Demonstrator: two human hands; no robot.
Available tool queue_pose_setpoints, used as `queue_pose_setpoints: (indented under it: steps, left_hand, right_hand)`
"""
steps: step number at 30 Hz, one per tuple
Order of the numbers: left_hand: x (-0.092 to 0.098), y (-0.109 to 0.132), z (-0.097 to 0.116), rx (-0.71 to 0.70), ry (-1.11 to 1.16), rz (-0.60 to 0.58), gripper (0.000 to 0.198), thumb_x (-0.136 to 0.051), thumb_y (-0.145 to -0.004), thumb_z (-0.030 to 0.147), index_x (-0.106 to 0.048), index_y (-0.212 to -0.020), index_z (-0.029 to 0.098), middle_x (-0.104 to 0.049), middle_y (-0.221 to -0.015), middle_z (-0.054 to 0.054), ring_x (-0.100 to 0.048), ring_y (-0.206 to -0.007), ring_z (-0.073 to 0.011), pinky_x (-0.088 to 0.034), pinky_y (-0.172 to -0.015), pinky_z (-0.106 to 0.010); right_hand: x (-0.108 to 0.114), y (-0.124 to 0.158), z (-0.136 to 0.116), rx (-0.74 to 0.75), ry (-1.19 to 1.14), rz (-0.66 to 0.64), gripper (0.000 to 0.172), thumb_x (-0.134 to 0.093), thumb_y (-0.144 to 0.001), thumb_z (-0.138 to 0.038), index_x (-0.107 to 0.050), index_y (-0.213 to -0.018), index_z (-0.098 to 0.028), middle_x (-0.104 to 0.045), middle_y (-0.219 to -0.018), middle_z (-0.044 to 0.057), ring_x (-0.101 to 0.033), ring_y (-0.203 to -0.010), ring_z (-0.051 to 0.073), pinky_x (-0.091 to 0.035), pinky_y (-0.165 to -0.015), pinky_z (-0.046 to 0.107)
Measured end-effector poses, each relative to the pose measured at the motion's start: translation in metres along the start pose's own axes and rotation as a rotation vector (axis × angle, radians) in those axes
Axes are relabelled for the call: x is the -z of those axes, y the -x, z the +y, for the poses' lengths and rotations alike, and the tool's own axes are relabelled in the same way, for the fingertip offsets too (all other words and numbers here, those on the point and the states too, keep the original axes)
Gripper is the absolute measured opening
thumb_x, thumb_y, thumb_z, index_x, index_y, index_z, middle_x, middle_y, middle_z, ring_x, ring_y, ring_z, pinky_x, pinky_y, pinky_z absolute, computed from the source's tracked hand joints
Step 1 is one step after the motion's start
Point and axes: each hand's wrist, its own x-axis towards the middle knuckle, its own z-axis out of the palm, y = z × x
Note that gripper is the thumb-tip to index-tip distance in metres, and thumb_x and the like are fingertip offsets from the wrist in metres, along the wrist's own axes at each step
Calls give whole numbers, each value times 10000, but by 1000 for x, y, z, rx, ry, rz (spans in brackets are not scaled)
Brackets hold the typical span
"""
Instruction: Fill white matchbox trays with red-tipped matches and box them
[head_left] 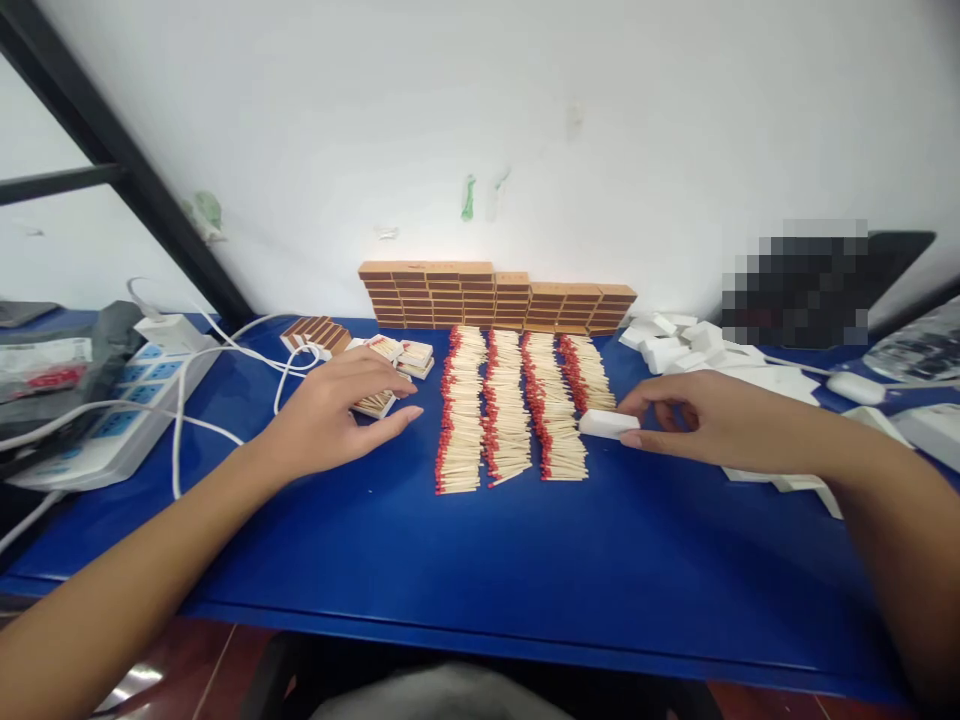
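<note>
White wall stood behind a blue table (480, 570), and along the wall's foot ran a low stack of brown matchboxes (495, 297). In front of it lay four rows of red-tipped matches (510, 410), laid side by side down the middle of the table.

The right hand (701, 420) pinched a small white tray (607, 423) between thumb and fingertips, resting it on the table just beside the rightmost row of matches. Behind that hand lay a loose pile of white trays (690, 345), and more of them showed under the wrist.

The left hand (337, 410) lay palm down, fingers loosely spread and gripping nothing, over a small cluster of printed boxes (401, 358) left of the matches; its fingertips covered one of them, and whether they pressed on it could not be told. A few brown sleeves (319, 333) sat just behind that cluster.

At the far left a white power strip (112, 420) lay on the table's edge, white cables (225, 350) looping from it toward the boxes. At the far right sat a white mouse (855, 388) on its cord, well apart from the matches.
</note>
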Motion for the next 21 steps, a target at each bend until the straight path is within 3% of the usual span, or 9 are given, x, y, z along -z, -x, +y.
queue_pose_setpoints:
  steps: [6, 10, 14, 21]
  left_hand:
    - [3, -1, -3, -8, -3, 31, 118, -778, -933, 242, -770, -1046, 209, -807, -965, -38, -743, -890, -192, -581, -957, -392]
    - [3, 1, -5, 3, 6, 26, 123, -771, -937, 245, -774, -1057, 221, -807, -966, -35, -737, -891, -197, -583, -940, -399]
    - [2, 2, -4, 13, 16, 11, 104, -754, -946, 238, -771, -1047, 217, -808, -976, -35, -740, -887, -194, -578, -1000, -416]
    - [3, 0, -4, 6, -14, 11, 86, -741, -958, 239, -762, -1039, 217, -801, -954, -34, -731, -888, -193, -588, -933, -401]
  right_hand:
    - [-3, -7, 0, 16, -28, 117, 549, -590, -913, -749, -750, -965, -226, -663, -717, 52, -585, -647, 208, -399, -607, 334]
    - [-6, -7, 2, 41, -39, 97, 525, -604, -920, -747, -715, -865, -237, -633, -659, 34, -553, -593, 182, -368, -570, 314]
    - [-7, -8, 6, 5, -52, 93, 528, -598, -919, -756, -726, -900, -244, -654, -673, 42, -574, -594, 192, -382, -563, 318]
    - [-8, -9, 3, 27, 10, 263, 447, -585, -927, -651, -723, -961, -227, -660, -739, 55, -592, -644, 217, -424, -629, 366]
